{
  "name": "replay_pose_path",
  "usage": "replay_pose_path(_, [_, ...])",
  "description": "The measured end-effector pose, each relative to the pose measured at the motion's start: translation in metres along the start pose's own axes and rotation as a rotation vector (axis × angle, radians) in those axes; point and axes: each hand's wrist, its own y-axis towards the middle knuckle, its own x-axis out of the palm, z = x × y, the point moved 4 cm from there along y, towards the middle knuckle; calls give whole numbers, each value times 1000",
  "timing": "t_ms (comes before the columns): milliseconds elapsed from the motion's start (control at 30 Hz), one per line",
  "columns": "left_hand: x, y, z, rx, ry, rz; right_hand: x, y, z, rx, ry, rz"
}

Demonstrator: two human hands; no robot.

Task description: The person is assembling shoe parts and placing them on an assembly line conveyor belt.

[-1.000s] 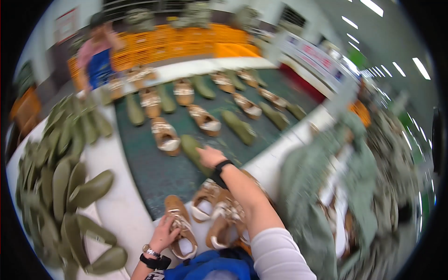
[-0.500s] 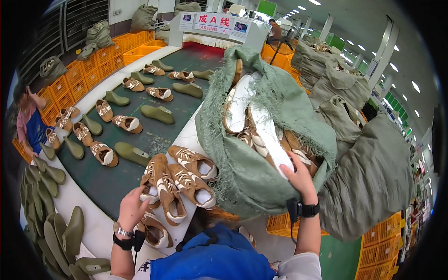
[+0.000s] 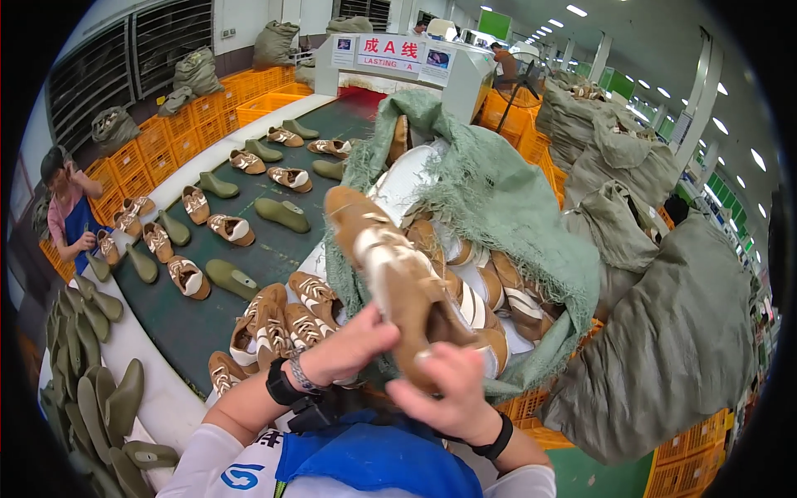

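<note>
A brown sneaker [image 3: 407,307] with white stripes is held up in front of me, its toe tilted up and away. My left hand [image 3: 353,342] grips its side, the fingers partly hidden behind it. My right hand [image 3: 448,390], somewhat blurred, is closed about the heel end near the shoe opening. Behind the sneaker stands an open, frayed green woven sack [image 3: 515,195], full of similar brown and white sneakers [image 3: 519,303]. Left of my hands, several more sneakers [image 3: 270,324] sit close together on the near end of the green conveyor belt [image 3: 187,328] and its white ledge.
Green shoe lasts [image 3: 282,214] alternate with sneakers along the belt. More lasts [image 3: 83,332] pile up at the left. Large grey sacks [image 3: 656,332] and orange crates [image 3: 685,440] stand at the right. A co-worker [image 3: 70,207] is at the belt's far left side.
My right hand has drawn a sneaker from the sack toward me. The left hand has left the shoes on the ledge and moved right onto that sneaker. The view has shifted slightly.
</note>
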Motion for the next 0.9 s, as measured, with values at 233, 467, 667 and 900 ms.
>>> replay_pose_path(233, [-68, -46, 46, 288, 177, 535, -38, -10, 91, 383, 121, -61])
replay_pose_path(467, [-133, -144, 69, 264, 186, 655, 29, 30, 144, 234, 37, -585])
replay_pose_path(667, [-121, -170, 36, 224, 104, 697, 147, 92, 150, -157, -245, -579])
replay_pose_path(900, [-136, -223, 20, 300, -74, 714, 71, 88, 172, 168, 22, -363])
